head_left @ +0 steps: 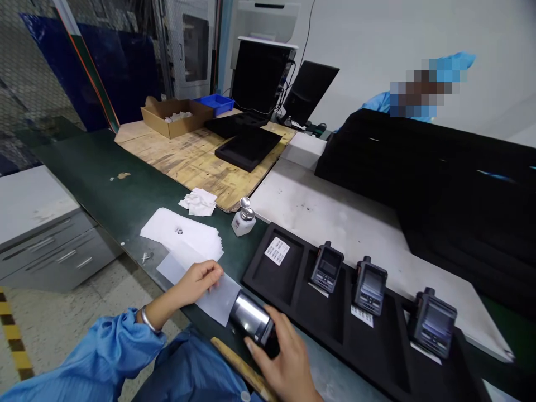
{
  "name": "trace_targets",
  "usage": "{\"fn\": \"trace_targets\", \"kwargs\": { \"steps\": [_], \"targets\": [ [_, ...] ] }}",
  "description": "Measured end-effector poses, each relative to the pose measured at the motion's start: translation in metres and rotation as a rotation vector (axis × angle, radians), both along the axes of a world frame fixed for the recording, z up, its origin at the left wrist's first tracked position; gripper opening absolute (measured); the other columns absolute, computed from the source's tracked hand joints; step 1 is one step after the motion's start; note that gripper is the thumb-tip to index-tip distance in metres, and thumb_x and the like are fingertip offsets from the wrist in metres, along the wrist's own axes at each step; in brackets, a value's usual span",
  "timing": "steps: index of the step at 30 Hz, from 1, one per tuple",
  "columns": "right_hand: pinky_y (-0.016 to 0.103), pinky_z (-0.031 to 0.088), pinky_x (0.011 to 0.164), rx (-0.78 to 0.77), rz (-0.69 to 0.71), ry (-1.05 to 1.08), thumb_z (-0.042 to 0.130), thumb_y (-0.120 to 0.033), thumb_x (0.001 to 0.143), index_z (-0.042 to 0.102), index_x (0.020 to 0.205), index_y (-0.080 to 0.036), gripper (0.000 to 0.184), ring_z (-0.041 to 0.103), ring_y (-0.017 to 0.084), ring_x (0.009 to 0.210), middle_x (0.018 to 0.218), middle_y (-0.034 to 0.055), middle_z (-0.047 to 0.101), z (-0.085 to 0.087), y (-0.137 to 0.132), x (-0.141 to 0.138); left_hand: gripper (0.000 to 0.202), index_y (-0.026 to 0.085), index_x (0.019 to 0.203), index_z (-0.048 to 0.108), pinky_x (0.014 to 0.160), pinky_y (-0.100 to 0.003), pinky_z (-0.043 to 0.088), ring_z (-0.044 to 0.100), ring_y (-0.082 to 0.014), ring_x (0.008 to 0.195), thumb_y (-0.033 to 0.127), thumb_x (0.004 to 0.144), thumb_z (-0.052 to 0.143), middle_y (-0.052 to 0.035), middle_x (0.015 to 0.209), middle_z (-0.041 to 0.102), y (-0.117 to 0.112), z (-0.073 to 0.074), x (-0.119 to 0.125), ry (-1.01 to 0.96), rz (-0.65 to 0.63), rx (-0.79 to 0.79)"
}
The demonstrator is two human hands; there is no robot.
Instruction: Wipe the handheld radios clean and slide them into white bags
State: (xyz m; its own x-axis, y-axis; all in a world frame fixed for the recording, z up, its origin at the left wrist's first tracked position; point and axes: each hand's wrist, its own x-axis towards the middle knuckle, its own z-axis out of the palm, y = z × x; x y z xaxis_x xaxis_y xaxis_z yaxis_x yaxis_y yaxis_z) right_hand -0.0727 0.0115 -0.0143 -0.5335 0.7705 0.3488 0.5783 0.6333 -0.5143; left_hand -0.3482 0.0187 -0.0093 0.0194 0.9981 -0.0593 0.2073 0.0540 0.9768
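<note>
Right now both hands work at the near edge of the desk [104,167]: one pins a sheet, the other grips a small black device.

Left hand [200,282] lies flat, fingers together, pressing a thin sheet [218,298] onto the desk, likely to keep it from sliding. Right hand [288,357] is curled around a black handheld device [253,324], screen side up and tilted toward the sheet, its end touching the sheet's edge. Just beyond the left hand: stack of white sheets [184,231], crumpled wipe [200,202], small pump bottle [243,219]. Beyond the right hand a black foam tray [285,273] keeps three similar devices [327,268] standing in slots; the nearest slot has only a label. A co-worker in blue sits far across, behind black covers.
</note>
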Motion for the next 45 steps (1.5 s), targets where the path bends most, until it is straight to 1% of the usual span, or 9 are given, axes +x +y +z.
{"fn": "trace_targets", "kwargs": {
  "steps": [7,11,15,18,21,26,29,37,45],
  "targets": [
    [0.037,0.054,0.086,-0.218,0.041,0.071,0.066,-0.035,0.082,0.048,0.130,-0.018,0.054,0.063,0.026,0.105,0.117,0.0114,0.063,0.000,0.010,-0.025,0.052,0.015,0.092,0.053,0.039,-0.018,0.031,0.042,-0.0076,0.040,0.061,0.097,0.029,0.0027,0.059,0.052,0.004,-0.005,-0.015,-0.177,0.041,-0.023],
    [0.035,0.054,0.084,-0.306,0.035,0.103,0.066,-0.033,0.081,0.047,0.130,-0.018,0.055,0.062,0.025,0.102,0.116,0.0110,0.061,0.002,0.014,-0.032,0.051,0.015,0.101,0.059,0.062,-0.026,0.049,0.059,-0.0136,0.066,0.064,0.086,0.055,-0.0044,0.081,0.062,-0.006,0.012,-0.025,-0.133,0.022,0.075],
    [0.034,0.053,0.083,-0.373,0.054,0.136,0.067,-0.030,0.081,0.045,0.131,-0.019,0.056,0.060,0.023,0.102,0.116,0.0093,0.060,0.004,0.016,-0.035,0.079,0.024,0.137,0.050,0.108,-0.052,0.034,0.043,-0.0334,0.127,0.056,0.070,0.078,-0.0152,0.136,0.050,-0.013,0.030,-0.027,0.352,-0.242,0.303],
    [0.033,0.053,0.081,-0.380,0.045,0.146,0.068,-0.029,0.080,0.045,0.130,-0.019,0.056,0.060,0.023,0.099,0.113,0.0085,0.060,0.010,0.018,-0.039,0.102,0.022,0.151,0.028,0.108,-0.060,0.031,0.038,-0.0393,0.130,0.059,0.069,0.076,-0.0201,0.141,0.043,-0.008,0.028,-0.019,0.727,-0.379,0.414],
    [0.034,0.053,0.079,-0.336,0.092,0.119,0.068,-0.029,0.080,0.046,0.130,-0.019,0.055,0.062,0.023,0.094,0.109,0.0086,0.061,0.025,0.021,-0.044,0.100,0.017,0.152,0.023,0.098,-0.055,0.041,0.050,-0.0359,0.113,0.046,0.073,0.076,-0.0184,0.121,0.054,0.000,0.019,-0.007,0.822,-0.407,0.450],
    [0.041,0.051,0.093,-0.193,0.157,0.128,0.071,-0.046,0.082,0.036,0.143,-0.020,0.075,0.058,0.028,0.110,0.127,0.0143,0.055,0.071,0.029,-0.039,0.089,0.019,0.153,0.016,0.088,-0.045,0.049,0.054,-0.0290,0.100,0.035,0.082,0.067,-0.0146,0.114,0.055,0.002,0.021,0.017,0.619,-0.318,0.559],
    [0.035,0.052,0.086,-0.225,0.143,0.172,0.058,-0.041,0.092,0.041,0.140,-0.024,0.053,0.061,0.022,0.098,0.122,0.0107,0.056,0.089,0.029,-0.028,0.093,0.022,0.153,0.011,0.093,-0.045,0.048,0.054,-0.0283,0.106,0.040,0.082,0.069,-0.0145,0.120,0.054,-0.003,0.025,0.031,0.446,-0.181,0.582],
    [0.024,0.042,0.056,-0.464,0.037,0.165,0.045,-0.040,0.098,0.054,0.112,-0.020,0.026,0.054,0.013,0.055,0.072,-0.0025,0.058,0.079,0.026,-0.030,0.101,0.024,0.154,0.009,0.090,-0.043,0.051,0.058,-0.0248,0.101,0.043,0.079,0.074,-0.0104,0.113,0.056,-0.008,0.017,0.047,0.247,-0.105,0.604],
    [0.024,0.035,0.054,-0.428,-0.037,-0.046,0.046,-0.027,0.090,0.061,0.088,-0.021,0.016,0.057,0.016,0.060,0.071,0.0000,0.062,0.088,0.033,-0.054,0.104,0.023,0.154,0.006,0.088,-0.041,0.051,0.059,-0.0242,0.100,0.044,0.079,0.075,-0.0105,0.113,0.057,-0.010,0.020,0.046,0.275,-0.098,0.611]
  ]
}}
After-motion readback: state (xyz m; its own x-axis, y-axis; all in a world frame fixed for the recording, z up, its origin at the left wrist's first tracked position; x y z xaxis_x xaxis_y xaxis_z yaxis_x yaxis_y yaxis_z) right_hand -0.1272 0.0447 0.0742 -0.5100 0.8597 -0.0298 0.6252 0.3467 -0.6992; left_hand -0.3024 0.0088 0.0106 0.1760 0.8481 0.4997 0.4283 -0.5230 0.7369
